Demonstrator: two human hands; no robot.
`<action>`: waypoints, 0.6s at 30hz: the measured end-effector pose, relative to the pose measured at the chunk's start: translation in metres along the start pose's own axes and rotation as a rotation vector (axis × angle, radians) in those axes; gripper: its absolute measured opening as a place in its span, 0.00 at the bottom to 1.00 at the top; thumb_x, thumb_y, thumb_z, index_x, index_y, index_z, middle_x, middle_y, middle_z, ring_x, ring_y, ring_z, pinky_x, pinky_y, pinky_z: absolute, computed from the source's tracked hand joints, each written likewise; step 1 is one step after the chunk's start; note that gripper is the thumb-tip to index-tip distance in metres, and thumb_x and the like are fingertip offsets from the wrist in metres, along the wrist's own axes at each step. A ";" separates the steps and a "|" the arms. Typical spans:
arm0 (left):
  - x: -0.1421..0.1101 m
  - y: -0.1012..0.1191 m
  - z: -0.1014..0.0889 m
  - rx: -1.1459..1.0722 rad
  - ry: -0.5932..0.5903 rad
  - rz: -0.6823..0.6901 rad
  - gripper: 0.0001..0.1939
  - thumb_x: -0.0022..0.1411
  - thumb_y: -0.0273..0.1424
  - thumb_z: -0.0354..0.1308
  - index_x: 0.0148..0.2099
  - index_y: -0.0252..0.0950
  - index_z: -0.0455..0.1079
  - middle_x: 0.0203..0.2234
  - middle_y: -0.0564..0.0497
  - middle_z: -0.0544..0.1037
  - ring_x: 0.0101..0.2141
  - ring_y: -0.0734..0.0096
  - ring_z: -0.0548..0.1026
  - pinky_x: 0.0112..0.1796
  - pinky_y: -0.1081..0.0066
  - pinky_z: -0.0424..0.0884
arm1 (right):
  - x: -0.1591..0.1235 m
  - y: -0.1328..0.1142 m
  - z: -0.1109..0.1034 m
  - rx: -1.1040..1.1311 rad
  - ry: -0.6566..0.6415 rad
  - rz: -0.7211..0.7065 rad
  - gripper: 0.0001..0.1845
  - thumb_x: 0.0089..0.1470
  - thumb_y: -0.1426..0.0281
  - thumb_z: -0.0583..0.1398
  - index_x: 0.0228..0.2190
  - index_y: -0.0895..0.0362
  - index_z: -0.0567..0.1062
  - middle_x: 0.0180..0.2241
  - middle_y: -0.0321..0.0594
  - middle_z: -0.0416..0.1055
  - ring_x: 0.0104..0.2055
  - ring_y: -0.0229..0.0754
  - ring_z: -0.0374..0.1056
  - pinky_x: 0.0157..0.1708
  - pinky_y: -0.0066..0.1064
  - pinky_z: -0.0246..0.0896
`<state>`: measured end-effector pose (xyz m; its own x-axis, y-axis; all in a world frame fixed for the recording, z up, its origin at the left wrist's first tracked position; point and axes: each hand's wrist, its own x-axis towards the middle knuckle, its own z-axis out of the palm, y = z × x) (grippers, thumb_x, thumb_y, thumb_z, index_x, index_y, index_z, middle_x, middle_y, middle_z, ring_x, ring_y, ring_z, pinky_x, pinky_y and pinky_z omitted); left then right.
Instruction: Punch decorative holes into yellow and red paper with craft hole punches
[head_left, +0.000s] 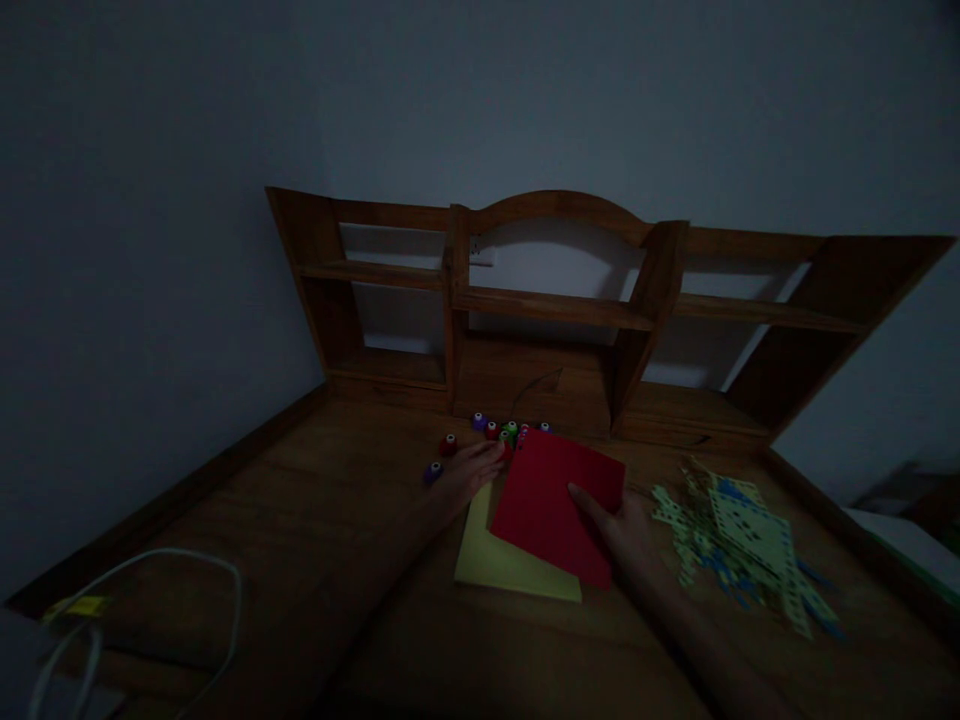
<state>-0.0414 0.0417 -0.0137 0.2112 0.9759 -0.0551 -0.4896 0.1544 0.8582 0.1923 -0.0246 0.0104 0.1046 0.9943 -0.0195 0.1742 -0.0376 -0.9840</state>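
Note:
My right hand [619,518] grips the right side of a red sheet [551,500], thumb on top and the other fingers hidden beneath. The sheet is tilted over a pale yellow sheet [510,572], which lies on the table. My left hand [474,468] is by the red sheet's upper left edge, fingers stretched forward. Its fingertips reach a small red spool-like piece [508,453]; whether they grasp it is too dark to make out. Around them stand several similar pieces with pale tops, among them a red one [448,446] and a purple one [433,474].
A wooden shelf unit [555,305] stands at the table's back against the wall. To the right lies a pile of pale green and blue perforated plastic pieces [750,535]. A white cable [238,590] loops at the front left, near a yellow item [79,608].

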 end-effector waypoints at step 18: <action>-0.001 -0.003 0.001 0.163 -0.134 0.048 0.17 0.54 0.37 0.64 0.44 0.35 0.73 0.41 0.44 0.77 0.44 0.60 0.75 0.49 0.64 0.65 | 0.001 0.000 0.000 -0.033 -0.020 -0.054 0.23 0.45 0.52 0.63 0.30 0.60 0.77 0.27 0.45 0.78 0.27 0.51 0.74 0.22 0.32 0.65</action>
<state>-0.0395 0.0396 -0.0159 0.3069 0.9506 0.0469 -0.3612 0.0707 0.9298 0.1922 -0.0239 0.0100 0.0748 0.9968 0.0294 0.2113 0.0130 -0.9773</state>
